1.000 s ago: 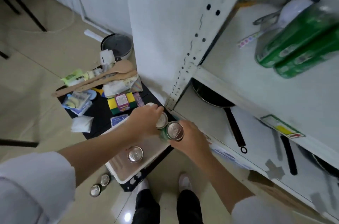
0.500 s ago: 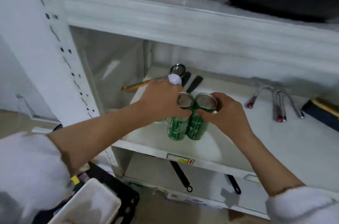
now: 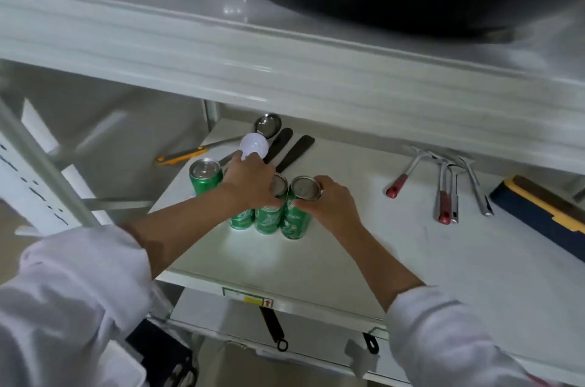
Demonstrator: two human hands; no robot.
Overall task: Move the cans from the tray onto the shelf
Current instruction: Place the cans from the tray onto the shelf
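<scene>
Cans stand upright on the shelf (image 3: 316,266) in a touching row, the left hand (image 3: 250,184) closed over the middle can (image 3: 269,215), the right hand (image 3: 329,199) clamped on the can (image 3: 296,218) beside it, each hand directly above its can.

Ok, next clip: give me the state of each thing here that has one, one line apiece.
left hand: closed over a can top
right hand: gripping the rightmost can
rightmost can: upright on the shelf, held
middle can: upright, against the rightmost can
third can: upright, top hidden by the left hand
separate can: upright, untouched
shelf: holds all four cans
</scene>
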